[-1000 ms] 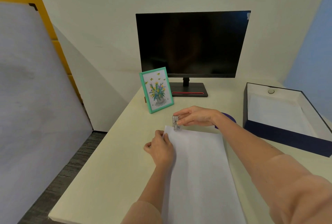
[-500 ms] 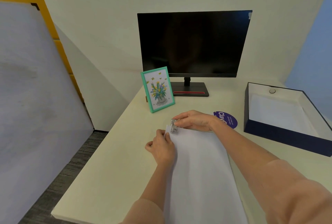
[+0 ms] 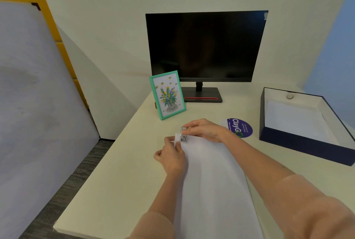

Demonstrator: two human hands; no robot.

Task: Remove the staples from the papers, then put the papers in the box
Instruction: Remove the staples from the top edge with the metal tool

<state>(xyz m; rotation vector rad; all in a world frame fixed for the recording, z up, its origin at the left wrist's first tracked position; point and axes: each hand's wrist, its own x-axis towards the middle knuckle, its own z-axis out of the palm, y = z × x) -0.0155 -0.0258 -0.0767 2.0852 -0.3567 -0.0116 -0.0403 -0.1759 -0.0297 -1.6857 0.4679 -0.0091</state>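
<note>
A stack of white papers [image 3: 213, 181] lies on the cream desk in front of me. My left hand [image 3: 171, 157] pinches the stack's far left corner, which is lifted slightly. My right hand [image 3: 204, 130] holds a small metal staple remover [image 3: 183, 134] whose jaws sit on that same corner. The staple itself is too small to make out. An open navy box [image 3: 299, 143] with a white lining stands at the right, holding a white sheet and a small round object near its far wall.
A dark monitor [image 3: 206, 46] stands at the back of the desk [image 3: 119, 177]. A green picture frame [image 3: 167, 94] leans in front of it. A round purple sticker [image 3: 240, 127] lies beyond my right wrist. The desk's left edge drops to grey carpet.
The staple remover has moved down from above the paper's edge onto the corner. My left hand has lifted that corner slightly. The view has shifted a little.
</note>
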